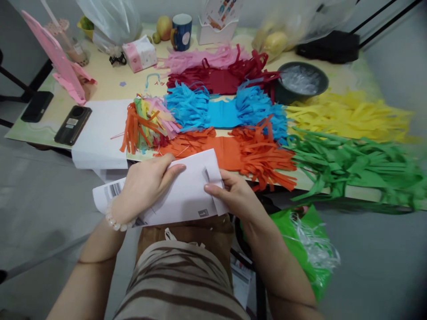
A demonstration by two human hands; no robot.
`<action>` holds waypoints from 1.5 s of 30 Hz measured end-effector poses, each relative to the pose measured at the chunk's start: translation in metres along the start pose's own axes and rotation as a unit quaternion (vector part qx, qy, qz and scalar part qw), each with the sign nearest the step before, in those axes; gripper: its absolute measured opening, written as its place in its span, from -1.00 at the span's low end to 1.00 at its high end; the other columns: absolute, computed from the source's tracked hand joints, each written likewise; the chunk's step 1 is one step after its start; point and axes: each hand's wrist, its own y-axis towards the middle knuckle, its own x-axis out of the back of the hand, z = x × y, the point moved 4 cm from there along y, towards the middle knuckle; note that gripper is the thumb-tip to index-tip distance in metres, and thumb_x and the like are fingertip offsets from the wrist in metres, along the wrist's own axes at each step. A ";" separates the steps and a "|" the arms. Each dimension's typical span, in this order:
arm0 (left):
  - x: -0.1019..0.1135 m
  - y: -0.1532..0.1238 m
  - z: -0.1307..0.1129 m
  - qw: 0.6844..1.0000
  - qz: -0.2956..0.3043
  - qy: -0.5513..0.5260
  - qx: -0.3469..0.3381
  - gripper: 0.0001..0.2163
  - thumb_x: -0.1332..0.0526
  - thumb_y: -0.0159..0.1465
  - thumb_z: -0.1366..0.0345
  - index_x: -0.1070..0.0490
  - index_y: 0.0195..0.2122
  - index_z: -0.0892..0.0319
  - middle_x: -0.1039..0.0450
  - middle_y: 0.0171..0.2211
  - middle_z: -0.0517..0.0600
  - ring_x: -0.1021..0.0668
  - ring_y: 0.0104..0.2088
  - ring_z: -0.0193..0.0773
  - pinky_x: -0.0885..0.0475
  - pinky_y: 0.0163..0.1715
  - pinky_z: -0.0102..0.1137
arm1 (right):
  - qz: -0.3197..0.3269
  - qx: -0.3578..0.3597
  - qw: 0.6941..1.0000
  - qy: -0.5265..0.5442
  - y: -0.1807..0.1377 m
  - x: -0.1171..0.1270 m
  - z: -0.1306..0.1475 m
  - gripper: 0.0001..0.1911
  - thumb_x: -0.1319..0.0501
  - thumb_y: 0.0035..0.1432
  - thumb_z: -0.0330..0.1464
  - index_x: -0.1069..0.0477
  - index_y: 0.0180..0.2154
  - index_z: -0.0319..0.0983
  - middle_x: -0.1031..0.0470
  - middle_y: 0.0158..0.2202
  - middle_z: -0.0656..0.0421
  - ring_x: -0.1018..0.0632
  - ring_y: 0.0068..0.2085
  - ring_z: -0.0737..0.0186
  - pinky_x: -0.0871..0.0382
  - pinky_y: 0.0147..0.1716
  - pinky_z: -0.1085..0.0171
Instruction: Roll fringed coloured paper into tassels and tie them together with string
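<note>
A white folded sheet of paper point(187, 191), printed with a barcode at its left end, is held above my lap. My left hand point(147, 184) lies across its left part, fingers closed with the thumb on top. At the right end my right hand point(235, 193) pinches the paper, thumb on the front and fingers behind, where a folded flap stands. Just beyond the paper, on the table edge, lies an orange fringed paper strip point(227, 153). Behind it is a blue fringed strip point(223, 113), and a multicoloured fringed bundle point(150, 120) rests to the left.
Dark red point(220, 81), pink point(200, 60), yellow point(350, 115) and green fringed paper point(360, 164) spread over the table. A dark bowl point(283, 95), a blue mug point(182, 33), a phone point(73, 124) and a pink stand point(56, 58) are there too. A green bag point(283, 226) hangs below right.
</note>
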 end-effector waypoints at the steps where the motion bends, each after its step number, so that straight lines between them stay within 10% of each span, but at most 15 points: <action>1: 0.000 -0.001 0.000 1.000 0.001 -0.004 -0.005 -0.58 0.07 0.46 -0.01 -0.37 -0.35 0.15 -0.49 -0.46 0.00 -0.50 -0.45 -0.19 -0.09 -0.47 -0.37 | 0.009 -0.010 1.000 0.016 0.001 0.000 -0.002 -0.53 -0.45 -0.09 -0.09 -0.53 -0.20 -0.24 -0.59 -0.25 0.11 -0.56 -0.27 0.16 -0.45 -0.32 0.27; 13: -0.008 -0.019 0.010 0.993 -0.001 -0.113 0.031 -0.64 -0.06 0.40 -0.01 -0.47 -0.18 0.17 -0.57 -0.32 0.01 -0.56 -0.34 -0.19 -0.26 -0.39 -0.40 | 0.051 0.036 0.990 -0.124 0.008 -0.003 0.002 -0.65 -0.28 0.14 -0.14 -0.56 -0.19 -0.28 -0.54 -0.31 0.14 -0.49 -0.33 0.21 -0.32 -0.40 0.33; 18: -0.012 -0.034 0.040 0.939 0.034 -0.343 0.021 -0.71 -0.31 0.24 0.06 -0.53 -0.17 0.18 -0.58 -0.27 -0.04 -0.56 -0.29 -0.25 -0.38 -0.31 -0.47 | 0.085 0.038 0.965 -0.244 0.028 -0.042 -0.005 -0.72 -0.31 0.11 -0.17 -0.49 -0.41 -0.27 -0.38 -0.53 0.24 -0.35 -0.46 0.31 -0.17 -0.48 0.36; 24: -0.020 -0.061 0.095 0.882 0.003 -0.449 0.139 -0.71 -0.26 0.25 0.08 -0.53 -0.36 0.25 -0.51 -0.43 -0.03 -0.47 -0.44 -0.32 -0.36 -0.47 -0.49 | 0.278 0.018 0.932 -0.233 0.053 -0.101 -0.005 -0.65 -0.15 0.28 -0.12 -0.42 -0.36 -0.26 -0.42 -0.44 0.22 -0.40 -0.40 0.30 -0.21 -0.44 0.36; 32: -0.028 -0.080 0.146 0.829 -0.016 -0.523 0.198 -0.67 -0.25 0.26 0.03 -0.56 -0.39 0.23 -0.55 -0.47 -0.02 -0.51 -0.48 -0.32 -0.37 -0.52 -0.50 | 0.333 0.066 0.872 -0.354 0.085 -0.146 -0.001 -0.61 -0.05 0.34 -0.13 -0.33 -0.43 -0.24 -0.30 -0.53 0.26 -0.32 -0.47 0.34 -0.13 -0.48 0.36; 45: -0.037 -0.106 0.193 0.832 0.031 -0.541 0.121 -0.70 -0.18 0.34 0.10 -0.65 -0.16 0.15 -0.66 -0.23 0.08 -0.64 -0.17 -0.16 -0.50 -0.13 -0.35 | 0.379 0.074 0.829 -0.405 0.094 -0.174 -0.001 -0.58 0.00 0.43 -0.17 -0.40 -0.40 -0.23 -0.25 -0.59 0.28 -0.29 -0.56 0.36 -0.10 -0.51 0.35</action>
